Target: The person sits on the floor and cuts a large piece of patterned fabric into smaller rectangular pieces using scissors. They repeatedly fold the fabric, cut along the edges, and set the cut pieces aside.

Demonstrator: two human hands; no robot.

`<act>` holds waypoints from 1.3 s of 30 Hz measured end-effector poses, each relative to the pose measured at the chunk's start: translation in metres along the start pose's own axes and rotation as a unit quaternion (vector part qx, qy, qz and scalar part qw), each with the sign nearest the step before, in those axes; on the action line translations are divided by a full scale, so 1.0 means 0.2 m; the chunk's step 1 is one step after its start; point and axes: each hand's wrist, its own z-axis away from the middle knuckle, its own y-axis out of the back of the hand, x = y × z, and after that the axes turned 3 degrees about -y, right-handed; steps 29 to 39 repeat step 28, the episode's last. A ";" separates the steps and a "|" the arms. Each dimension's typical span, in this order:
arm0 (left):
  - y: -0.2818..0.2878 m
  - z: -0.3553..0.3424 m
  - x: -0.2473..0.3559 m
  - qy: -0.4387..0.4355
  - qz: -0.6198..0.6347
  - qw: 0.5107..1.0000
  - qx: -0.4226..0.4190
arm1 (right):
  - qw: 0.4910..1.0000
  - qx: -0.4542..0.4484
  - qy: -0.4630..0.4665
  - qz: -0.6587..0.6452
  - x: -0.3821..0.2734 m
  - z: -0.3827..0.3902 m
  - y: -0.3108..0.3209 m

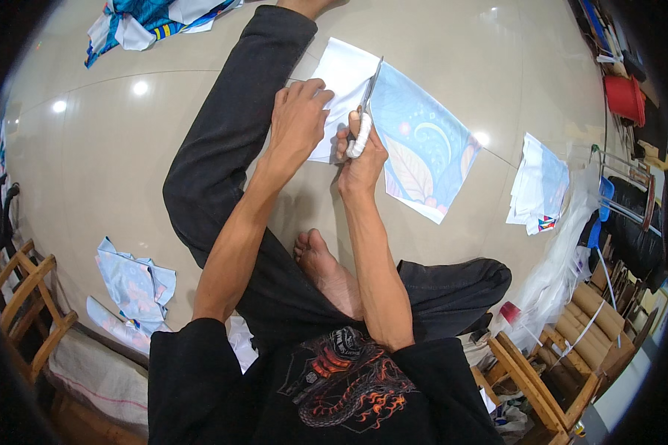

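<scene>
My right hand (361, 165) grips a pair of scissors (363, 136) whose handle is wrapped in white. Their blades point away from me, along the line between the white part (343, 65) and the light-blue printed part (423, 144) of the cloth on the floor. Pale leaves and swirls decorate the blue side. My left hand (300, 117) rests over the white part's left edge, palm down, fingers bent and a little apart. Its fingertips touch the cloth; no fold shows pinched between them.
To the right lies a stack of cut cloth pieces (539, 182) beside clear plastic sheeting (553, 271). Crumpled blue cloth (135, 282) is at the left, near a wooden frame (30, 297). Colourful cloth (152, 21) lies far left. A red container (625, 100) stands far right.
</scene>
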 end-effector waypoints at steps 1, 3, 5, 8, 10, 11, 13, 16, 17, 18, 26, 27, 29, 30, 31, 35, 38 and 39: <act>0.00 0.00 0.00 0.000 0.000 1.000 0.001 | 1.000 -0.001 0.001 0.004 0.01 -0.01 0.00; 0.00 0.00 0.00 0.002 0.001 1.000 0.001 | 1.000 -0.002 0.003 0.013 0.02 -0.02 -0.01; 0.01 -0.01 0.01 0.004 0.006 1.000 -0.001 | 1.000 -0.001 -0.003 0.020 0.01 -0.01 -0.01; 0.01 0.00 0.00 0.007 0.004 1.000 -0.002 | 1.000 0.010 -0.002 0.018 -0.02 0.01 -0.04; 0.01 0.00 0.01 0.009 0.004 1.000 0.001 | 1.000 0.007 0.000 0.018 -0.02 0.00 -0.04; 0.01 0.00 0.01 0.010 0.003 1.000 0.002 | 1.000 -0.001 0.001 0.021 -0.02 -0.01 -0.03; 0.01 0.00 0.02 0.008 -0.014 1.000 -0.017 | 0.999 -0.010 0.001 0.032 -0.03 -0.04 -0.03; 0.03 0.00 0.06 0.012 -0.022 0.999 -0.026 | 0.999 -0.018 -0.008 0.034 -0.05 -0.05 -0.02; 0.05 0.01 0.09 0.013 -0.022 0.999 -0.024 | 0.999 -0.023 -0.018 0.019 -0.07 -0.04 -0.01; 0.05 0.02 0.12 0.021 -0.043 0.998 -0.041 | 0.999 -0.029 -0.027 0.004 -0.09 -0.04 0.00; 0.02 0.31 0.13 0.037 -0.021 0.989 -0.142 | 0.993 -0.082 0.037 0.075 -0.35 0.47 0.50; 0.04 0.37 0.11 0.024 -0.004 0.989 -0.146 | 0.995 -0.066 0.036 0.071 -0.38 0.50 0.61; 0.05 0.35 0.14 0.016 -0.009 0.989 -0.144 | 0.994 -0.047 0.039 0.094 -0.40 0.52 0.73; 0.05 0.35 0.14 0.016 -0.009 0.989 -0.144 | 0.994 -0.047 0.039 0.094 -0.40 0.52 0.73; 0.05 0.35 0.14 0.016 -0.009 0.989 -0.144 | 0.994 -0.047 0.039 0.094 -0.40 0.52 0.73; 0.05 0.35 0.14 0.016 -0.009 0.989 -0.144 | 0.994 -0.047 0.039 0.094 -0.40 0.52 0.73; 0.05 0.35 0.14 0.016 -0.009 0.989 -0.144 | 0.994 -0.047 0.039 0.094 -0.40 0.52 0.73; 0.05 0.35 0.14 0.016 -0.009 0.989 -0.144 | 0.994 -0.047 0.039 0.094 -0.40 0.52 0.73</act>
